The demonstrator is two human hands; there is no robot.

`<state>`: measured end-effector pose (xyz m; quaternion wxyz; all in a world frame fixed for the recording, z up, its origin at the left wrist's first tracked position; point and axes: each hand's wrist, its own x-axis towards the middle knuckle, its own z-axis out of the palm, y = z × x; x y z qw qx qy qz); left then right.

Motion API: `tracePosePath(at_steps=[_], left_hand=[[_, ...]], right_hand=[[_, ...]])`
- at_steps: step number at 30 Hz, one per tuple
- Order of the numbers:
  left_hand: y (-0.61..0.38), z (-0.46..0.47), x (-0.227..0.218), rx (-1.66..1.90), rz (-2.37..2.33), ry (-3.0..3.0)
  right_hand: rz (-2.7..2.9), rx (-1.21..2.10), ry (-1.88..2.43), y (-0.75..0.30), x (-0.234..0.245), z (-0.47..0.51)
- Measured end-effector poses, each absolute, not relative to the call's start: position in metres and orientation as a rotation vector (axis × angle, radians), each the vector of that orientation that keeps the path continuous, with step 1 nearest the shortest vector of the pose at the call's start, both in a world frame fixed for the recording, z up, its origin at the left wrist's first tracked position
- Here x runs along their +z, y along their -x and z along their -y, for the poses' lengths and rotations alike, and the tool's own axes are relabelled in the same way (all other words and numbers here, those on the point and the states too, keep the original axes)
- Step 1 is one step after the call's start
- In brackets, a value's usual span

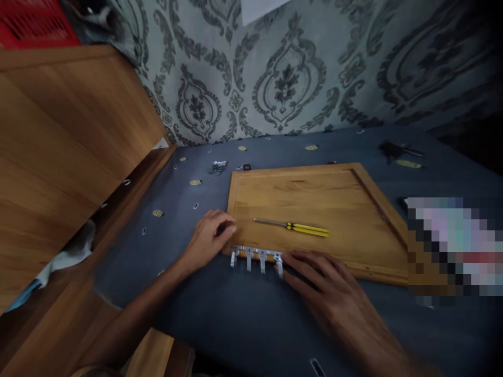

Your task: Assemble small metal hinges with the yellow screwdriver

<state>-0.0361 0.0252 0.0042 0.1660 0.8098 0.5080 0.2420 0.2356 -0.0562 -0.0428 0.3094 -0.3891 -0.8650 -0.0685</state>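
A framed wooden board (pixel 291 196) lies on the dark blue patterned cloth. Along its front left edge sits a metal hook rail (pixel 257 252), with several silver hooks hanging over the edge. My right hand (pixel 334 290) has its thumb and index finger at the rail's right end, gripping it there, while the other fingers rest on the board. At the board's left edge, my left hand (pixel 210 235) is closed, thumb and index fingertips brought together; anything between them is too small to make out. A screwdriver (pixel 291 226) with yellow and black handle lies across the board, its tip to the left.
Small metal pieces (pixel 218 166) lie on the cloth behind the board's left side. A dark tool (pixel 396 151), its kind unclear, is at the back right. A wooden panel (pixel 70 136) rises at the left, and a patterned wall (pixel 236 78) stands behind. A blurred-out object covers the far right.
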Motion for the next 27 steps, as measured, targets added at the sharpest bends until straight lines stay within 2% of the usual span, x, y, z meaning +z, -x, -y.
tracePosePath(at_steps=[10, 20, 27], left_hand=[[0.124, -0.106, -0.031, 0.749, -2.001, -2.227], [0.115, -0.158, -0.042, 0.684, -2.102, -2.317], [0.112, -0.161, -0.043, 0.594, -2.125, -2.326]], right_hand=[[2.329, -0.268, 0.986, -0.243, -0.047, 0.055], [2.224, -0.246, 1.045, -0.239, -0.064, 0.055], [2.221, -0.202, 1.079, -0.236, -0.057, 0.056]])
